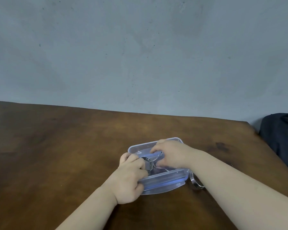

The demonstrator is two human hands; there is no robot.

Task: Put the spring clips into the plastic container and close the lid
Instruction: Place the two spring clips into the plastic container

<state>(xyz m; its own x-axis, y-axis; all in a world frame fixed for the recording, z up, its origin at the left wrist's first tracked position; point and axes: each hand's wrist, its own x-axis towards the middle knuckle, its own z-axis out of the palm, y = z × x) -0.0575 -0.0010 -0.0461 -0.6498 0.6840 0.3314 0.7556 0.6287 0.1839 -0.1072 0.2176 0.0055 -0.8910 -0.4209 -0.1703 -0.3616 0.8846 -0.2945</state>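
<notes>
From the head view, a clear plastic container sits on the brown wooden surface, low in the picture, at about 6 o'clock from the middle. Its near wall and rim have a blue tint. A flat clear piece, which looks like the lid, lies under the near edge of the container.

The left hand is at 9 o'clock of the container. Its fingers are curled tight around the near left corner of the box, with the thumb on the outside wall.

The right hand reaches in over the top of the container from 3 o'clock. Its fingers are bent down onto a shiny metal spring clip inside the box. The clip has a round coil of wire at its left end and long thin arms that cross toward the right. I cannot tell if the fingers pinch the clip or just press on it.

A second spring clip lies on the surface at 4 o'clock, just beside the container, partly hidden under the right forearm.

A dark bag sits past the surface edge at 3 o'clock. A grey wall fills the top half.
</notes>
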